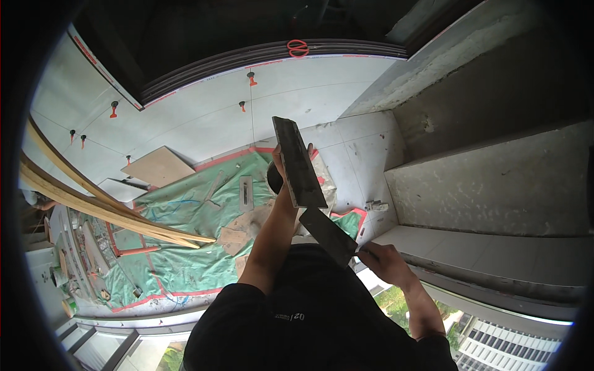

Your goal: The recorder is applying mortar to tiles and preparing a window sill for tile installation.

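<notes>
My left hand point(278, 162) is closed around a long dark grey rectangular strip, probably a cut tile piece point(300, 166); fingers show at both of its long edges and the palm is hidden behind it. The strip stands tilted in front of me. In my right hand point(390, 264) is the handle of a trowel point(330, 237) with a flat dark blade. Its blade end meets or overlaps the strip's lower end; I cannot tell whether they touch. A dark round container point(274, 179) shows partly behind my left wrist.
A green sheet point(185, 213) edged with red tape covers the floor, with a notched-looking flat trowel point(246, 193) and cardboard point(232, 240) on it. Long wooden boards point(117, 213) jut in from the left. A beige tile point(159, 167) leans by the white wall; a concrete ledge point(489, 179) stands right.
</notes>
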The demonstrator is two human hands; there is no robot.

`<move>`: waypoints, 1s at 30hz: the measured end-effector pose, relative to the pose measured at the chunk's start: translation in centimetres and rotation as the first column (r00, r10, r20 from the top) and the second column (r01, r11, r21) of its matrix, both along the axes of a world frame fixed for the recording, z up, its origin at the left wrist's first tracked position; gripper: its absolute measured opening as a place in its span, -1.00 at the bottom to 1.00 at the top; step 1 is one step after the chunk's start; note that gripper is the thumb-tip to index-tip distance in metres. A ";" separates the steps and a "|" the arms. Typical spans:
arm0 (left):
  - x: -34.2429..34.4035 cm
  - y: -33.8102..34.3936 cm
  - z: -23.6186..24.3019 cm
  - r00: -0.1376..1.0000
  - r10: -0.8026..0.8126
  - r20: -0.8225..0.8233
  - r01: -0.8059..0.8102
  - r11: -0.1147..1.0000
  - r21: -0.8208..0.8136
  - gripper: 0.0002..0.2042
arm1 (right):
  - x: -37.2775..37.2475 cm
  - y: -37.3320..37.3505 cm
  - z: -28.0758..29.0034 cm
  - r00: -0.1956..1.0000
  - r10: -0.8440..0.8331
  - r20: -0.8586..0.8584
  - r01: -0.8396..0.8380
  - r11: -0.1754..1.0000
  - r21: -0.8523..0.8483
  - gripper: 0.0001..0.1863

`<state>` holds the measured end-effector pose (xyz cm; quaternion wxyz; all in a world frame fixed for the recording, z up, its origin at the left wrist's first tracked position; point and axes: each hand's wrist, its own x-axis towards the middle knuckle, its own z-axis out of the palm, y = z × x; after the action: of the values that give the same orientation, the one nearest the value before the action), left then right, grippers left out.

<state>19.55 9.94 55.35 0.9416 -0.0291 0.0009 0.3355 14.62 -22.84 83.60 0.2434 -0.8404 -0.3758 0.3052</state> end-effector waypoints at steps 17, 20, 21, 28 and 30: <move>-3.9 -2.3 -0.3 0.980 -0.192 0.053 0.192 0.981 0.000 -0.50 | 3.8 4.0 1.8 0.885 0.316 0.342 -0.329 0.944 -0.021 -0.79; -4.2 -2.3 0.0 0.979 -0.160 0.126 0.161 0.987 0.009 -0.49 | 4.9 6.2 -0.2 0.828 0.339 0.447 -0.377 0.926 -0.005 -0.79; -4.8 -2.3 -0.7 0.982 -0.167 0.086 0.169 0.985 -0.019 -0.49 | 5.6 7.7 -1.1 0.818 0.335 0.468 -0.357 0.933 -0.044 -0.78; -5.7 -4.1 1.4 0.996 -0.079 -0.039 0.080 0.996 0.042 -0.49 | 12.4 12.6 -3.2 0.796 0.131 0.591 -0.139 0.990 -0.031 -0.72; -6.4 -3.6 1.8 0.993 -0.112 0.024 0.110 0.992 0.067 -0.48 | 13.7 14.4 -2.3 0.777 0.141 0.613 -0.131 0.989 -0.061 -0.70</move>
<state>13.16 6.33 57.20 0.9591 -0.0028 -0.0213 0.2822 28.34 -8.42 81.29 0.0790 -0.8663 -0.4921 0.0343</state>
